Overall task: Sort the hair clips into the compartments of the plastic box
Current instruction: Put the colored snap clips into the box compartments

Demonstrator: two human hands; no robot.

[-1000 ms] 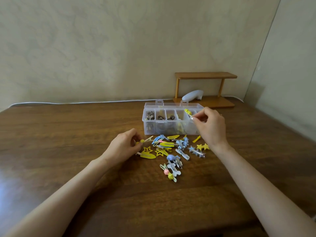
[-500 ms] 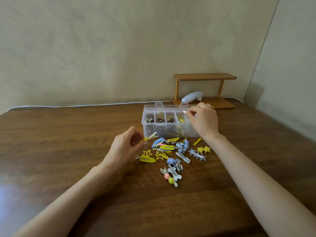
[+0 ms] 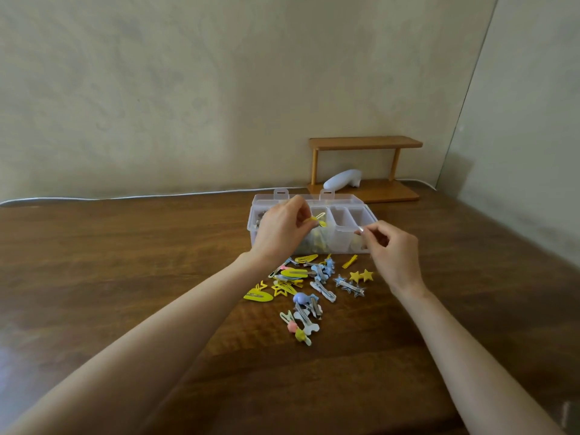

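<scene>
A clear plastic box (image 3: 342,229) with several compartments stands open on the wooden table. My left hand (image 3: 281,229) is raised in front of its left half and pinches a small yellow hair clip (image 3: 317,220) over the box. My right hand (image 3: 390,249) hovers at the box's right front corner with fingers curled; whether it holds anything I cannot tell. A loose pile of hair clips (image 3: 310,284), yellow, blue, white and silver, lies on the table just in front of the box. Two yellow stars (image 3: 361,275) lie at the pile's right.
A small wooden shelf (image 3: 365,169) stands behind the box against the wall, with a white device (image 3: 342,179) on its base. A white cable (image 3: 125,197) runs along the table's back edge. A side wall rises on the right.
My left hand rose from the pile with the yellow clip and moved up over the box. My right hand drew back from above the box to its right front corner.
</scene>
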